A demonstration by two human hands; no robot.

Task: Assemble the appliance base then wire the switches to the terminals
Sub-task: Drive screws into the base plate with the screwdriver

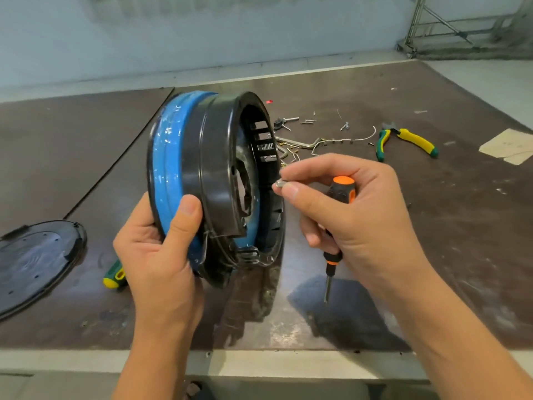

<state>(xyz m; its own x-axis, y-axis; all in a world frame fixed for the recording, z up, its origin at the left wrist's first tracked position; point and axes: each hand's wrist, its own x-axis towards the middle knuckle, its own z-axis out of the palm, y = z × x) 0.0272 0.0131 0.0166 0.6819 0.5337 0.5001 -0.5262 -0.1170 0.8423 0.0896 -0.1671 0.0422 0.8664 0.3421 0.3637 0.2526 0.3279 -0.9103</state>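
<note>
Behind the appliance base point(213, 168) the fingers of the left hand point(155, 255) were hidden; only the thumb showed. The small metal piece point(279, 183) pinched by the right hand point(354, 209) was too small to tell what it was. This hand also covered the middle of the screwdriver point(343, 186). A green and yellow handle point(114, 277) lay mostly hidden behind the left hand. The black plate point(37, 264) was cut off at the left edge.
</note>
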